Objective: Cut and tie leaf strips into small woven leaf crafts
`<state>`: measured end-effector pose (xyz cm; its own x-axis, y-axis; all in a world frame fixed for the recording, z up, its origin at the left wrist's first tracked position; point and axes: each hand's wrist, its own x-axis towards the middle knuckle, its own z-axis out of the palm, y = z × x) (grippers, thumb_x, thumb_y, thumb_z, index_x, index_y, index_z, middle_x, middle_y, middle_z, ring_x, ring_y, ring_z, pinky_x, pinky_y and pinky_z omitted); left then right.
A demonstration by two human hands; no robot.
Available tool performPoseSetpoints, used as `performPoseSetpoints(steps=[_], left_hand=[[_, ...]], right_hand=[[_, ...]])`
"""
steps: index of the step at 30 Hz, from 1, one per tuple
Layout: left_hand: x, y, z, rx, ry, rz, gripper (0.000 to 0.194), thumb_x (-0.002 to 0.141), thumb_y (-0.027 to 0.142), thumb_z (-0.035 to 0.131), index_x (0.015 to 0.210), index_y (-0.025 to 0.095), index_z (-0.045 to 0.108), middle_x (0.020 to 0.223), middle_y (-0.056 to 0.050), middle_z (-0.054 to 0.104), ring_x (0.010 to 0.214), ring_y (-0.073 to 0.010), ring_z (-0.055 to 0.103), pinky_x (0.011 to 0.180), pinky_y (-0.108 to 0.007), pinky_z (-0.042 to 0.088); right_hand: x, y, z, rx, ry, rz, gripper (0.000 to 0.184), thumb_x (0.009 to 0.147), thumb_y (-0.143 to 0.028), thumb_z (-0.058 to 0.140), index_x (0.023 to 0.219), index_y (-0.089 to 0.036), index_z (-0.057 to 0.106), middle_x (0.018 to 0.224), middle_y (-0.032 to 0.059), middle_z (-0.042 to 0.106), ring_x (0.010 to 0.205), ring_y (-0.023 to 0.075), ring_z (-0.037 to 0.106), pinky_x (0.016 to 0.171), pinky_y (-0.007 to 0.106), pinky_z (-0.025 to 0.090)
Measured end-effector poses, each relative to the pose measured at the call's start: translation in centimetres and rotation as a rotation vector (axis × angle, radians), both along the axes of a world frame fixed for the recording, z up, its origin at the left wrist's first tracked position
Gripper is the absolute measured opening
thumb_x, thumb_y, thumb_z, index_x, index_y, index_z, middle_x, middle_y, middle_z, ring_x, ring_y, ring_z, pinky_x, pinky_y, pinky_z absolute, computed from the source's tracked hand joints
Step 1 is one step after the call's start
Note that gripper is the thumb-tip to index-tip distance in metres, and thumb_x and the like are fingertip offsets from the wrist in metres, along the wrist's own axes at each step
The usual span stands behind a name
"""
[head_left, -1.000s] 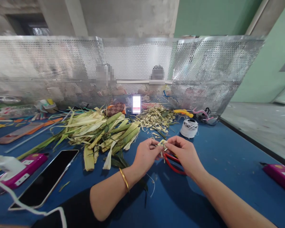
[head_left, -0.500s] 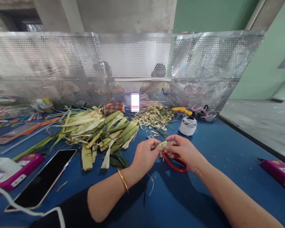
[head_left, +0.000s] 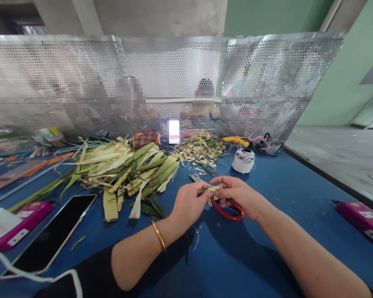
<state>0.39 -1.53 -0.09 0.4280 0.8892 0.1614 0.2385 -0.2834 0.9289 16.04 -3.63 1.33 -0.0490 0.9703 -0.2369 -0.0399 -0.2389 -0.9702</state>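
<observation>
My left hand (head_left: 189, 203) and my right hand (head_left: 240, 196) meet above the blue table. Between their fingertips is a small piece of pale corn husk (head_left: 214, 189), pinched from both sides. Red-handled scissors (head_left: 234, 217) lie under my hands, the blade tip poking out beyond the fingers and the middle covered. A thin pale thread (head_left: 196, 238) trails on the table below my left wrist. Past my right hand stands a spool of white thread (head_left: 244, 162). Left of my hands spreads a heap of green and pale corn husks (head_left: 121, 165).
Shredded husk (head_left: 202, 149) is piled at the back. A phone (head_left: 49, 236) and a purple power strip (head_left: 21, 223) lie at left, another power strip (head_left: 360, 221) at far right. Behind a perforated metal screen (head_left: 170, 62) sit other people. Yellow-handled scissors (head_left: 236, 141) lie near it.
The view has shifted slightly. My fingers have moved a little around the husk piece, and more of the scissors' blade shows beyond them.
</observation>
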Motion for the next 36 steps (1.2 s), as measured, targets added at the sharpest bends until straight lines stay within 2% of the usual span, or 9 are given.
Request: performPoseSetpoints(steps=[4, 7, 10, 15, 20, 26, 31, 36], left_hand=[[-0.1, 0.1, -0.1, 0.041, 0.036, 0.011, 0.02, 0.078, 0.022, 0.056, 0.088, 0.018, 0.074, 0.071, -0.002, 0.07, 0.063, -0.0135, 0.059, 0.059, -0.021, 0.041], [-0.1, 0.4, -0.3, 0.017, 0.007, 0.017, 0.023, 0.079, 0.027, 0.057, 0.09, 0.017, 0.074, 0.074, -0.003, 0.071, 0.064, -0.0147, 0.06, 0.058, -0.022, 0.043], [-0.1, 0.5, -0.3, 0.021, 0.001, 0.017, 0.023, 0.078, 0.031, 0.058, 0.087, 0.016, 0.073, 0.073, -0.004, 0.071, 0.063, -0.0149, 0.06, 0.058, -0.022, 0.043], [-0.3, 0.5, 0.2, 0.054, 0.065, 0.008, 0.021, 0.076, 0.029, 0.057, 0.083, 0.016, 0.073, 0.067, -0.003, 0.069, 0.058, -0.0135, 0.058, 0.056, -0.021, 0.042], [-0.5, 0.7, 0.2, 0.067, 0.154, -0.051, 0.019, 0.073, 0.024, 0.055, 0.08, 0.018, 0.072, 0.066, -0.001, 0.069, 0.059, -0.0136, 0.058, 0.056, -0.021, 0.041], [-0.5, 0.8, 0.4, -0.088, 0.126, -0.231, 0.017, 0.071, 0.019, 0.051, 0.059, 0.017, 0.063, 0.056, 0.001, 0.062, 0.055, -0.0117, 0.056, 0.057, -0.02, 0.041], [-0.5, 0.4, 0.9, -0.195, 0.064, -0.278, 0.018, 0.074, 0.028, 0.055, 0.063, 0.016, 0.063, 0.057, 0.0, 0.061, 0.056, -0.0112, 0.055, 0.056, -0.021, 0.041], [-0.7, 0.5, 1.6, -0.304, -0.053, -0.299, 0.022, 0.073, 0.036, 0.063, 0.067, 0.015, 0.063, 0.061, 0.0, 0.061, 0.057, -0.0096, 0.054, 0.06, -0.021, 0.042]], right_hand=[[0.1, 0.1, -0.3, 0.073, -0.027, -0.036, 0.033, 0.059, -0.019, 0.073, 0.088, -0.018, 0.058, 0.05, -0.0087, 0.055, 0.043, 0.0077, 0.05, 0.047, 0.021, 0.043], [0.0, 0.2, -0.3, 0.12, -0.047, -0.072, 0.027, 0.059, -0.021, 0.075, 0.083, -0.017, 0.062, 0.053, -0.0064, 0.06, 0.046, 0.0085, 0.054, 0.051, 0.023, 0.046], [-0.1, 0.2, -0.2, 0.101, -0.054, -0.075, 0.021, 0.059, -0.024, 0.077, 0.074, -0.016, 0.066, 0.058, -0.0032, 0.065, 0.05, 0.0079, 0.057, 0.054, 0.022, 0.048], [-0.4, 0.2, -0.2, 0.087, -0.045, -0.083, 0.021, 0.059, -0.03, 0.077, 0.068, -0.017, 0.063, 0.059, -0.0025, 0.066, 0.052, 0.0097, 0.061, 0.055, 0.023, 0.05], [-0.7, 0.1, -0.5, 0.131, -0.085, -0.079, 0.021, 0.058, -0.031, 0.074, 0.06, -0.018, 0.058, 0.051, -0.0055, 0.059, 0.046, 0.0078, 0.053, 0.048, 0.021, 0.042], [-0.3, 0.1, -0.4, 0.121, -0.109, -0.089, 0.016, 0.055, -0.029, 0.07, 0.054, -0.017, 0.059, 0.046, -0.0044, 0.055, 0.044, 0.0074, 0.045, 0.045, 0.021, 0.033], [-0.2, 0.3, -0.6, 0.06, -0.034, -0.068, 0.022, 0.053, -0.034, 0.071, 0.056, -0.017, 0.058, 0.046, -0.0038, 0.053, 0.043, 0.0085, 0.043, 0.045, 0.023, 0.034], [-0.7, 0.7, -1.5, 0.334, -0.255, -0.263, 0.023, 0.063, -0.041, 0.065, 0.06, -0.019, 0.056, 0.058, -0.0027, 0.054, 0.055, 0.0121, 0.047, 0.053, 0.025, 0.039]])
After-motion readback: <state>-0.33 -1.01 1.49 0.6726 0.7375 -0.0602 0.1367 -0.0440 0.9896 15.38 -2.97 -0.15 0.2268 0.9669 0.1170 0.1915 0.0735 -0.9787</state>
